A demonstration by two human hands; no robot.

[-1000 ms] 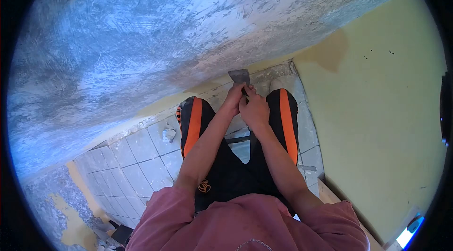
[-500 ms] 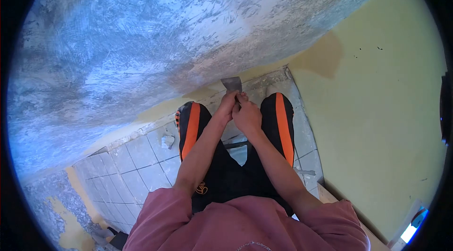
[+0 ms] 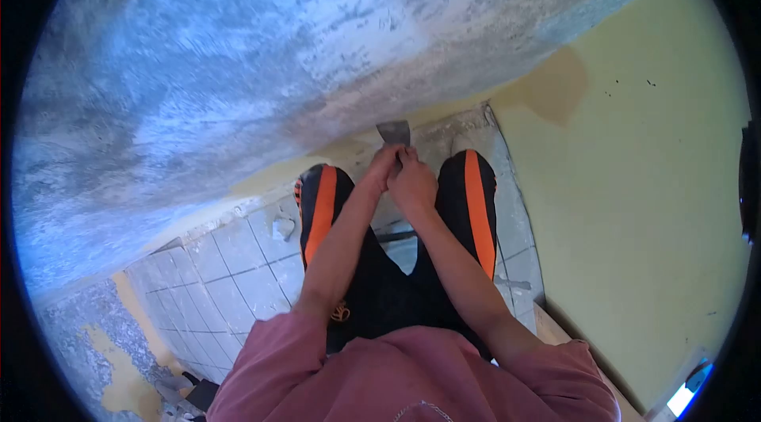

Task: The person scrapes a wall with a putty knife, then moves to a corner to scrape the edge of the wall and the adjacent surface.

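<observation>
A putty knife (image 3: 395, 133) with a wide grey blade is held in both hands between my knees. Its blade meets the lower part of the patchy grey-white wall (image 3: 317, 42), near a yellowish strip at the base. My left hand (image 3: 384, 167) is wrapped round the handle close to the blade. Pressed against it from the right, my right hand (image 3: 413, 183) is also closed on the handle. Most of the handle is hidden by my fingers.
Grey floor tiles (image 3: 230, 271) lie under me, with a pale broken chunk (image 3: 282, 228) by my left knee. A yellow-green wall (image 3: 634, 208) with a brownish patch rises on the right. Dark items (image 3: 202, 395) sit at the lower left.
The blade and both hands appear slightly higher in view, and the whole view has shifted a little. Both hands keep the same hold on the putty knife.
</observation>
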